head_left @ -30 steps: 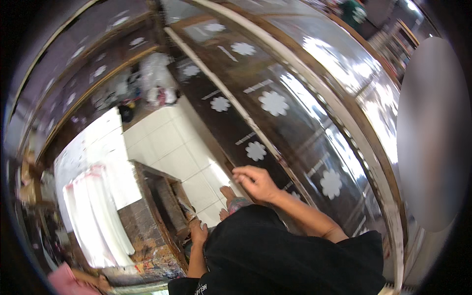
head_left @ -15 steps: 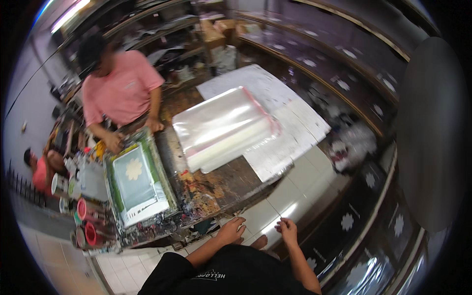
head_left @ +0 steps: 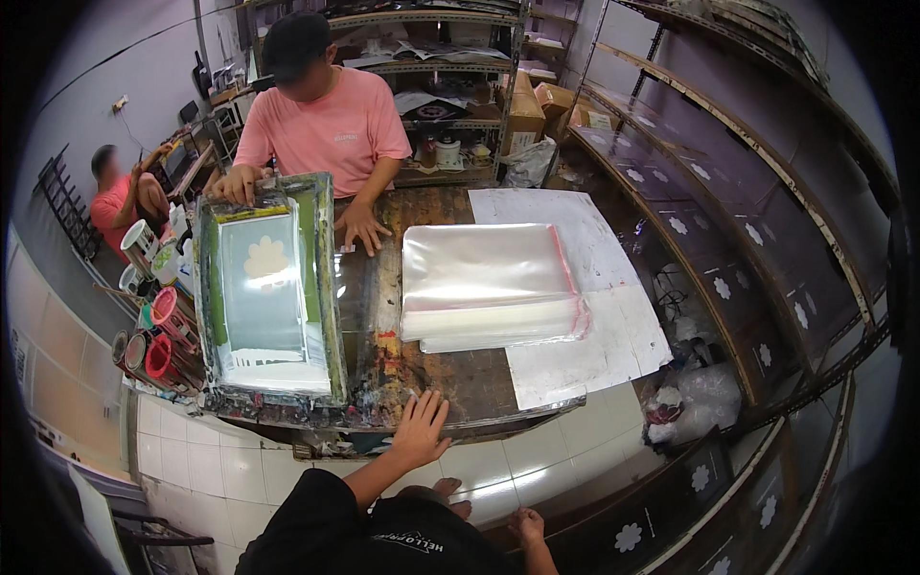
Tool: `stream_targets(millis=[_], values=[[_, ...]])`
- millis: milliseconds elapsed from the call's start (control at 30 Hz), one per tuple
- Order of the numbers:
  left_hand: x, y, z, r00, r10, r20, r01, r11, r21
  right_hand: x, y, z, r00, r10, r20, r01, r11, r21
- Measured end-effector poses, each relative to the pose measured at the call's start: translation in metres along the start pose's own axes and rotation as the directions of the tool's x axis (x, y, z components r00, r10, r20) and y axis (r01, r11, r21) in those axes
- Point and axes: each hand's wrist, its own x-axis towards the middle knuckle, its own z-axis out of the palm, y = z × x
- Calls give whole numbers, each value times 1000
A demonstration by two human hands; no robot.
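**Inspector:** Report the hands as you see them from the head view.

**Operator:** My left hand [head_left: 420, 428] lies flat on the near edge of the desk [head_left: 460, 379], fingers [head_left: 433, 406] released and spread, grasping nothing. My right hand [head_left: 526, 525] hangs low beside my body, off the desk, over the tiled floor [head_left: 220, 470]. Its fingers look loosely curled and I see nothing in them, but I cannot tell their state for certain.

**Inspector:** What sits nearest the left hand?

**Operator:** The stained, paint-marked desk surface itself. Left of the hand, near it, lies the printing screen frame [head_left: 269, 292], flat, with a pale flower shape on its mesh. Beyond the hand, toward the desk's middle right, I see a stack of clear plastic bags [head_left: 487, 280], resting partly on a large white sheet [head_left: 613, 345]. The hand touches neither.

**Inspector:** Other persons?

**Operator:** A person in a pink shirt [head_left: 326, 125] stands across the desk, one hand on the far corner of the frame, the other flat on the desk beside it. A second person in red [head_left: 120, 196] sits at far left.

**Inspector:** Surroundings?

**Operator:** Ink pots [head_left: 153, 335] cluster at the desk's left side. Dark racks with white flower prints [head_left: 728, 278] run along the right.
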Motion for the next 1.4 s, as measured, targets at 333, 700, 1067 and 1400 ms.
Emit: stream_targets(millis=[333,700,1067,1400], values=[[2,-3,1,999,-14,-36,12,998,-59,19,20,-60,999,49,0,-49,995,84],[33,-7,-46,947,-83,-310,-75,882,-466,25,-30,24,999,-13,29,12,999,48],[182,-19,-69,922,204,-329,-124,961,248,14,-25,-2,997,-20,-69,31,987,155],[162,42,-58,851,476,-223,-429,874,228,-65,-151,38,943,-315,112,250,886,390]])
